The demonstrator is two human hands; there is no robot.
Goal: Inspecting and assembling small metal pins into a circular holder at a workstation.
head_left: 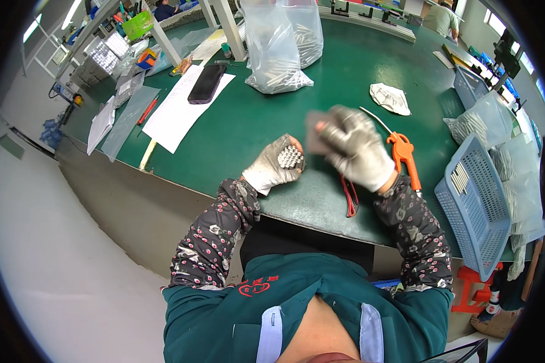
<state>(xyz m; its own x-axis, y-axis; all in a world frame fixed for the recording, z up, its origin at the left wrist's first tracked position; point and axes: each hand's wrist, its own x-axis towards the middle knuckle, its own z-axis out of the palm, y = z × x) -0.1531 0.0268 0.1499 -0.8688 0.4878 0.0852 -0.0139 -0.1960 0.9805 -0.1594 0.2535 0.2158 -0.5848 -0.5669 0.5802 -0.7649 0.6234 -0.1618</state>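
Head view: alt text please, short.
A person's gloved left hand grips a bundle of small metal rods over a green table, while the gloved right hand, motion-blurred, holds a flat grey piece beside it. An orange air blow gun lies nearby.

A grey-white glove covers the left hand (277, 166) around silvery metal rods (289, 156), dark sleeves (215, 233) carry a pink flower print, the table (345, 78) is deep green, the air gun (404, 154) orange, the basket (475, 206) pale blue.

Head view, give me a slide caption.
Gloved left hand grips bundled metal rods; right hand lifts a grey pad.
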